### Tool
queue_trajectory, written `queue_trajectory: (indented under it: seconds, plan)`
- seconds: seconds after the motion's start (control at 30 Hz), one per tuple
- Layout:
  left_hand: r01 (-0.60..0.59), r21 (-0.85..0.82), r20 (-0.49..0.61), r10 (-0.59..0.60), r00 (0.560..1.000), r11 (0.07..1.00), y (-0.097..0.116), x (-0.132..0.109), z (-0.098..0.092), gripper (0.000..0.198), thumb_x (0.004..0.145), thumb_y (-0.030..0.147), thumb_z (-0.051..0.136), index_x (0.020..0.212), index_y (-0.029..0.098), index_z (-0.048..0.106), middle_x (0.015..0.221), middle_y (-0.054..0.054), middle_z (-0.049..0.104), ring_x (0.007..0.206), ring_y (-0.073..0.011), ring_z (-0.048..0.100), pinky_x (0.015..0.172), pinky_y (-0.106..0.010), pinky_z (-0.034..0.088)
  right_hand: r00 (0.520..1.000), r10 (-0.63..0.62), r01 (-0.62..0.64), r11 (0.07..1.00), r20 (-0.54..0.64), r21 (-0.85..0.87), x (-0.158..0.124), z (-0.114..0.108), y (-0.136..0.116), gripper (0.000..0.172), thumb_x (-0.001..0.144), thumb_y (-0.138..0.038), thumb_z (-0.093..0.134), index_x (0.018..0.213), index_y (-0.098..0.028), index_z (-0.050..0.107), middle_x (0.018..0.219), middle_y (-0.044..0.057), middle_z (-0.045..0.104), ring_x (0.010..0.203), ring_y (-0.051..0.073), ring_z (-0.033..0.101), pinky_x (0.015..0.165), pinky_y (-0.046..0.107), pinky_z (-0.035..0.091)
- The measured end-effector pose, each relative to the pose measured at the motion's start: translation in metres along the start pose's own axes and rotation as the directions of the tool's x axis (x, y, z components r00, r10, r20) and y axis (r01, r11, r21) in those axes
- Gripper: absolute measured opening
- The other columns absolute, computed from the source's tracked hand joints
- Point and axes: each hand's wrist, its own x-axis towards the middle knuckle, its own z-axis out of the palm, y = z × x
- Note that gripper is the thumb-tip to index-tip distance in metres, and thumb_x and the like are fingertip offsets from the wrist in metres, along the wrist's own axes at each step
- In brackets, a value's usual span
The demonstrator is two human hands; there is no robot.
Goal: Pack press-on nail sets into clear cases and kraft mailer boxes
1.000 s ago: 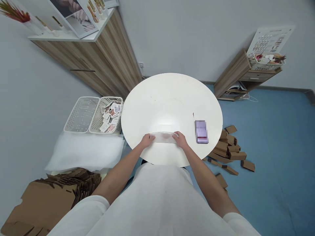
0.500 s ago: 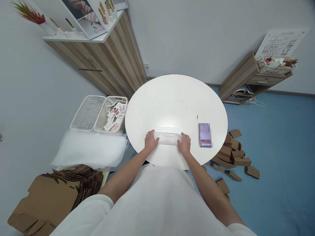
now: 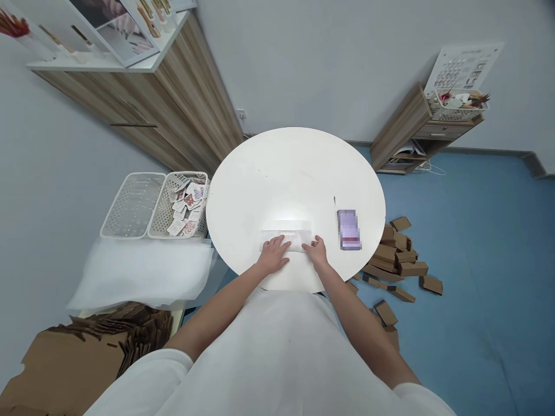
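Note:
A flat white wrapped packet (image 3: 298,238) lies near the front edge of the round white table (image 3: 295,167). A thin white flap (image 3: 286,225) stretches along its far side. My left hand (image 3: 274,255) rests on the packet's left part with its fingers spread flat. At the other end, my right hand (image 3: 317,252) grips the packet's right edge with its fingertips. What is inside the wrapping cannot be made out. A purple blurred rectangular item (image 3: 348,230) lies on the table to the right of my right hand.
Left of the table stand a basket of printed cards (image 3: 158,216) and a basket of clear items (image 3: 115,216). White translucent sheets (image 3: 143,271) and flat cardboard boxes (image 3: 65,364) lie nearer. Small brown boxes (image 3: 411,269) are scattered on the floor at right.
My left hand has moved from the packet's left end to lie flat on top of it. My right hand stays at the right end. The camera view has shifted.

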Motion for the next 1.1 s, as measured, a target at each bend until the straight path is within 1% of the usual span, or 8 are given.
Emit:
queue_trajectory:
  seconds: [0.13,0.43,0.53,0.63,0.77,0.83,0.93,1.1]
  plan:
    - [-0.001,0.007,0.02,0.001,1.0,1.0,-0.001,0.002,-0.004,0.05,0.075,0.035,0.056,0.122,0.03,0.041,0.136,-0.009,0.033,0.12,-0.0305,0.032,0.095,-0.047,0.026,0.989,-0.085,0.086,0.996,0.12,-0.009,0.003,-0.001,-0.005,0.039,0.065,-0.038,0.057,0.098,-0.019,0.054,0.097,0.007,0.063,0.082,0.019,0.06,0.067,0.029,0.047]
    - [-0.061,0.041,0.085,0.057,0.995,0.997,0.008,-0.008,-0.003,0.055,0.074,0.039,0.056,0.125,0.028,0.038,0.135,-0.011,0.032,0.12,-0.0297,0.031,0.093,-0.046,0.029,0.99,-0.139,0.137,0.99,-0.035,-0.042,-0.012,0.0,0.004,0.02,0.066,-0.033,0.052,0.08,-0.019,0.053,0.074,0.0,0.06,0.061,0.013,0.053,0.059,0.027,0.043]
    - [-0.074,0.022,0.097,0.071,0.993,0.997,0.013,-0.013,0.002,0.054,0.074,0.039,0.056,0.124,0.027,0.039,0.136,-0.011,0.031,0.12,-0.0301,0.031,0.092,-0.047,0.029,0.981,-0.191,0.192,0.981,0.02,-0.027,-0.02,0.002,0.007,0.021,0.066,-0.033,0.052,0.082,-0.019,0.054,0.073,-0.001,0.059,0.06,0.012,0.052,0.06,0.026,0.043]
    - [-0.065,-0.02,0.091,0.066,0.994,0.998,0.014,-0.015,0.003,0.053,0.075,0.039,0.054,0.124,0.027,0.038,0.136,-0.011,0.031,0.121,-0.0297,0.031,0.092,-0.046,0.029,0.961,-0.234,0.244,0.969,0.149,-0.05,-0.025,0.007,0.005,0.027,0.069,-0.034,0.052,0.09,-0.019,0.057,0.079,0.001,0.061,0.068,0.013,0.056,0.067,0.027,0.045]
    - [-0.071,-0.063,0.021,0.073,0.997,0.995,0.011,-0.017,-0.001,0.062,0.078,0.034,0.049,0.133,0.023,0.023,0.137,-0.012,0.031,0.123,-0.0266,0.029,0.095,-0.044,0.027,0.934,-0.262,0.311,0.931,0.245,-0.19,-0.023,0.01,0.002,0.029,0.076,-0.026,0.045,0.101,-0.019,0.059,0.095,0.004,0.062,0.083,0.014,0.058,0.077,0.028,0.045]
    - [-0.125,-0.033,0.006,0.125,0.992,0.992,0.01,-0.019,-0.002,0.063,0.078,0.032,0.049,0.134,0.022,0.023,0.137,-0.012,0.03,0.124,-0.0267,0.028,0.096,-0.045,0.024,0.912,-0.298,0.376,0.882,0.281,-0.285,-0.021,0.008,0.001,0.03,0.078,-0.02,0.041,0.103,-0.019,0.059,0.098,0.005,0.061,0.087,0.014,0.057,0.079,0.027,0.044]
    - [-0.186,0.027,0.051,0.184,0.982,0.982,0.011,-0.022,-0.002,0.054,0.076,0.029,0.051,0.127,0.024,0.035,0.134,-0.011,0.035,0.124,-0.028,0.028,0.097,-0.046,0.021,0.889,-0.331,0.437,0.818,0.316,-0.375,-0.018,0.004,0.001,0.031,0.078,-0.019,0.045,0.107,-0.019,0.058,0.097,0.006,0.058,0.086,0.015,0.056,0.078,0.028,0.044]
    - [-0.153,0.009,0.077,0.152,0.985,0.988,0.012,-0.027,0.001,0.049,0.075,0.028,0.053,0.122,0.025,0.041,0.135,-0.011,0.035,0.124,-0.0285,0.028,0.097,-0.047,0.021,0.837,-0.407,0.547,0.653,0.366,-0.524,-0.019,0.0,0.004,0.053,0.076,-0.028,0.054,0.127,-0.023,0.039,0.115,0.009,0.042,0.081,0.016,0.055,0.067,0.028,0.045]
